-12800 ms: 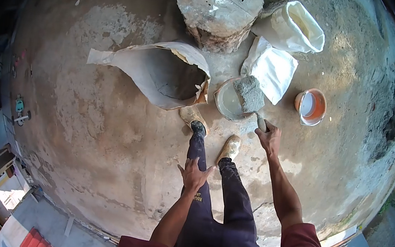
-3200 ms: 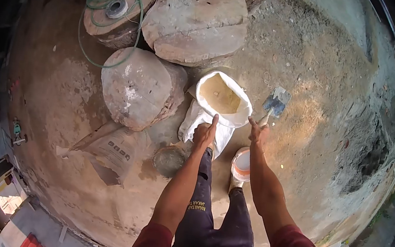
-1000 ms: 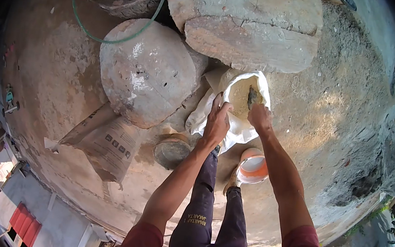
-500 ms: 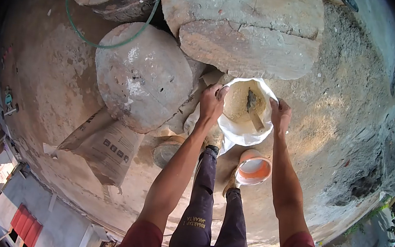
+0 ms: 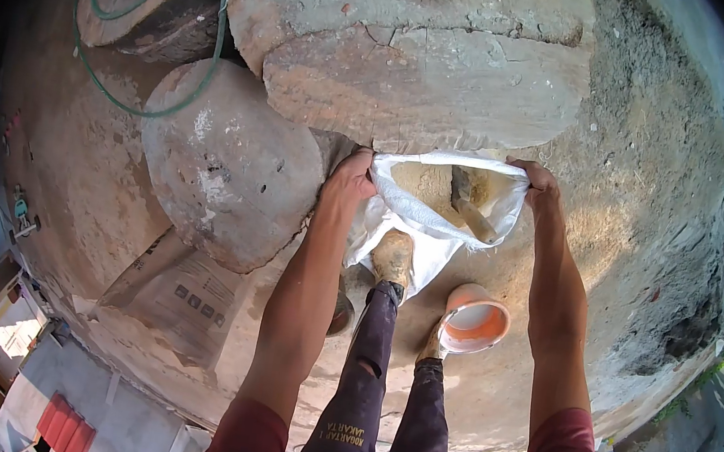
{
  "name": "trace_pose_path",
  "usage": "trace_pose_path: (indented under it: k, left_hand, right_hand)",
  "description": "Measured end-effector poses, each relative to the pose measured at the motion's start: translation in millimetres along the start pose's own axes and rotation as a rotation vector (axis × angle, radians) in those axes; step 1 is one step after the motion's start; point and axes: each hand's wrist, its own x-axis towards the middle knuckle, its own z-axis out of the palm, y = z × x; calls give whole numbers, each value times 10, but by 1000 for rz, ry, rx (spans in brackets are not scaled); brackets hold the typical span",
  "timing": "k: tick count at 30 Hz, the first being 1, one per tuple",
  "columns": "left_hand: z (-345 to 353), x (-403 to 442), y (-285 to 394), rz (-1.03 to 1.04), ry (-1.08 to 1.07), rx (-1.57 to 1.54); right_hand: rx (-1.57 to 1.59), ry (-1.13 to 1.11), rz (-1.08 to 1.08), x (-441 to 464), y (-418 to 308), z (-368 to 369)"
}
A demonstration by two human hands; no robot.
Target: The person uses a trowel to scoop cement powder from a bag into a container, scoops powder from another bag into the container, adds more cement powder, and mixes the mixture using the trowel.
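Note:
A white woven sack (image 5: 422, 213) hangs between my hands, its mouth stretched wide from side to side. My left hand (image 5: 351, 175) grips the left edge of the rim, and my right hand (image 5: 541, 184) pinches the right edge. Inside lies a pale, sandy powder (image 5: 422, 182). A short tool with a dark head and a pale handle (image 5: 475, 219) rests on the powder; its exact kind is unclear. The lower part of the sack spreads on the ground around my dusty left shoe (image 5: 393, 255).
An orange bucket (image 5: 475, 324) stands by my right foot. Large stone-like slabs (image 5: 424, 85) and a round block (image 5: 229, 165) lie ahead and left. A green hose (image 5: 154, 114) loops at upper left. A brown paper bag (image 5: 177, 294) lies flat on the ground.
The sack's mouth has gone from round to a wide, flattened shape as my hands moved farther apart. More of its lower part shows around my left shoe. The camera view has shifted.

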Motion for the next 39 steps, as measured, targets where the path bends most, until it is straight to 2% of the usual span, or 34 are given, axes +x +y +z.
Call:
trace_pose_path:
  k: [2, 3, 4, 5, 6, 7, 8, 10, 11, 12, 14, 15, 16, 17, 18, 20, 21, 22, 24, 25, 28, 32, 33, 34, 35, 36, 37, 39]
  left_hand:
    - [-111, 46, -86, -23, -171, -73]
    - [-192, 30, -110, -53, -461, -83]
    - [-129, -50, -202, -67, -458, -91]
    - [-44, -152, -273, 200, -111, 71]
    - [38, -286, -337, 462, 242, 234]
    - [-1, -353, -376, 524, 351, 464]
    - [9, -453, -440, 527, 349, 463]
    - [75, -707, -688, 670, 607, 949]
    - [265, -903, -821, 766, 532, 773]
    - [446, -1115, -886, 599, 735, 925]
    - [410, -1148, -1097, 475, 623, 915]
    - [353, -1120, -1193, 475, 622, 915]
    - [247, -1052, -1296, 467, 500, 723]
    - [152, -995, -1361, 455, 379, 532]
    - [81, -936, -1382, 455, 380, 531]
    - [-4, -842, -1388, 321, 293, -165]
    - [-76, -841, -1328, 256, 210, -261]
    - [-152, -821, -1281, 257, 209, -261]
    - [-347, -728, -1214, 194, 49, -209]
    - [-426, -673, -1208, 242, -36, -171]
    - [-500, -660, -1177, 207, -45, -195]
    - [-339, -638, -1069, 120, 22, -241]
    - [-228, -691, -1035, 128, 60, -162]
    - [-229, -636, -1061, 124, 64, -163]
    - [-212, -561, -1070, 279, 294, 120]
    - [-201, -504, -1057, 435, 520, 407]
    - [-138, -573, -1043, 439, 517, 409]
    - [71, -893, -1060, 780, 518, 802]
  right_hand:
    - [-77, 94, -110, -7, 138, -4]
    - [-75, 110, -99, -68, 244, -41]
    - [-86, 116, -224, -64, 383, -120]
    - [-99, 116, -356, -144, 423, -97]
    - [-102, 123, -353, -284, 496, -93]
    - [-171, 262, -451, -640, 562, 68]
    - [-238, 399, -552, -925, 649, 211]
    - [-430, 607, -533, -1241, 885, 296]
    - [-488, 653, -489, -1353, 1014, 320]
    - [-546, 699, -448, -1439, 1106, 350]
    - [-479, 683, -418, -1508, 1247, 349]
    - [-335, 623, -470, -1365, 1438, 257]
    - [-190, 561, -520, -1194, 1658, 140]
    - [-92, 532, -442, -1009, 1913, -45]
    - [-93, 531, -442, -1029, 1902, -12]
    - [787, 268, -40, -1127, 1815, 132]
    - [869, 297, 89, -1159, 1747, 177]
    - [869, 296, 89, -1148, 1705, 179]
    - [1077, 191, 249, -1052, 1633, 155]
    - [1096, 92, 297, -933, 1628, 101]
    - [1131, 0, 181, -587, 1682, 47]
    - [1034, -105, -9, -487, 1712, 87]
    - [1034, -99, -5, -533, 1689, 80]
    - [798, 85, -33, -685, 1546, 136]
    - [559, 257, -64, -780, 1418, 184]
    - [562, 253, -68, -826, 1335, 149]
    - [271, 338, -208, -878, 1260, 43]
    - [-238, 465, -440, -997, 1056, 21]
